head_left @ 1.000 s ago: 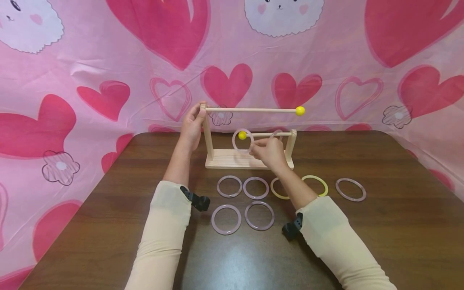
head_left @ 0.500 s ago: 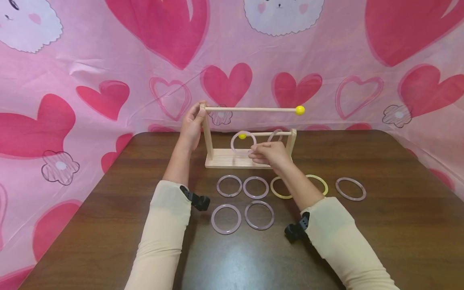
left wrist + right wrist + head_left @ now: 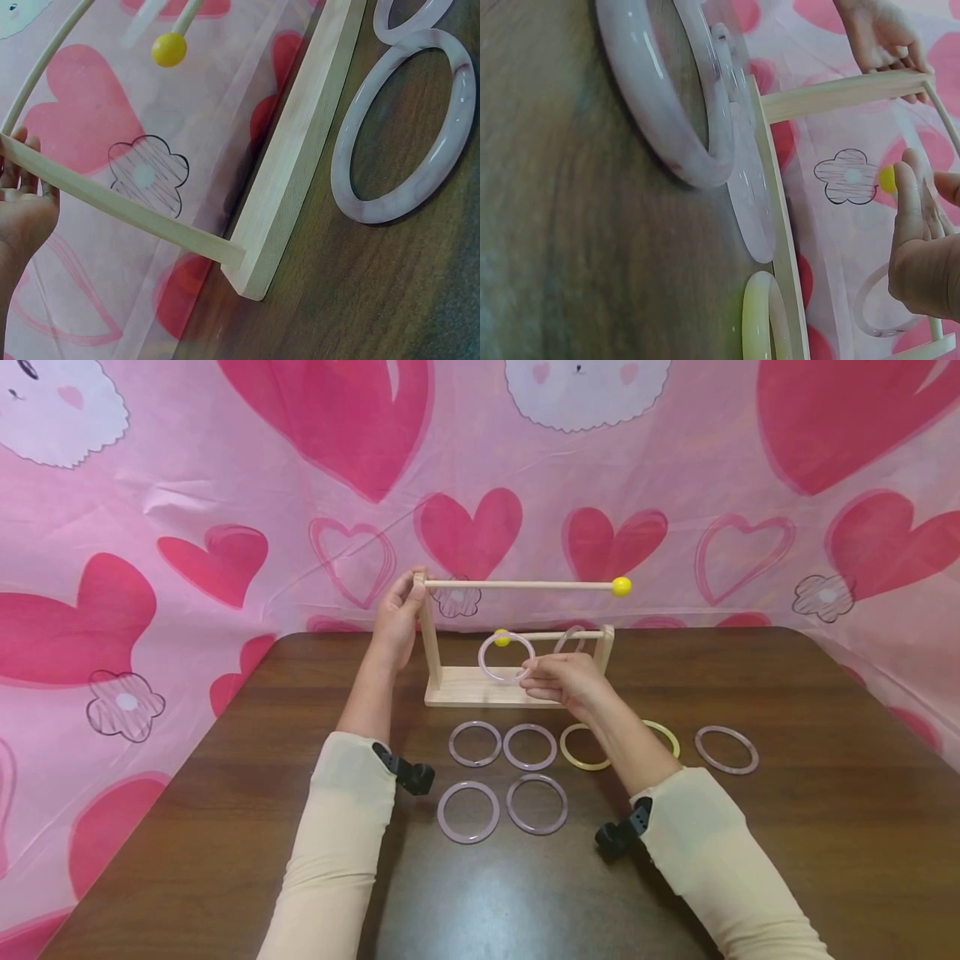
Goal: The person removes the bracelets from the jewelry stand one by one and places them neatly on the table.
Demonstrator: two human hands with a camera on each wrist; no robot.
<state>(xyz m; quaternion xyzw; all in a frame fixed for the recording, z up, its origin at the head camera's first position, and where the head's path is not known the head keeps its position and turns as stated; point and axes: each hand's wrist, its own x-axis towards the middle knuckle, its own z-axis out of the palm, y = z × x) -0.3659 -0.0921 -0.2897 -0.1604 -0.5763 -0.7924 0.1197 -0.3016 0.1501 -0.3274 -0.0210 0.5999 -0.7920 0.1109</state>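
Note:
A wooden stand [image 3: 491, 687] has two horizontal rods, each tipped with a yellow ball. My left hand [image 3: 397, 620] grips the top of its left upright, thumb in front; the left wrist view shows the fingers [image 3: 28, 180] behind the wood. Between thumb and fingers, my right hand [image 3: 572, 683] pinches a pale purple bangle [image 3: 481, 664] by its right side. That bangle overlaps the lower rod's yellow ball [image 3: 501, 637]; whether it goes around the ball I cannot tell. Another bangle [image 3: 559, 643] hangs on the lower rod near the right upright, partly hidden by my right hand.
On the brown table [image 3: 300, 877] before the stand lie several bangles: purple ones, such as the front-left bangle [image 3: 444, 814], and two yellow ones, including a yellow bangle [image 3: 567, 758], under my right arm. A pink heart-print cloth [image 3: 480, 460] hangs behind.
My right hand has shifted slightly down and rightward with the bangle, whose upper edge now crosses the yellow ball that earlier showed inside the ring. The left hand stays on the upright.

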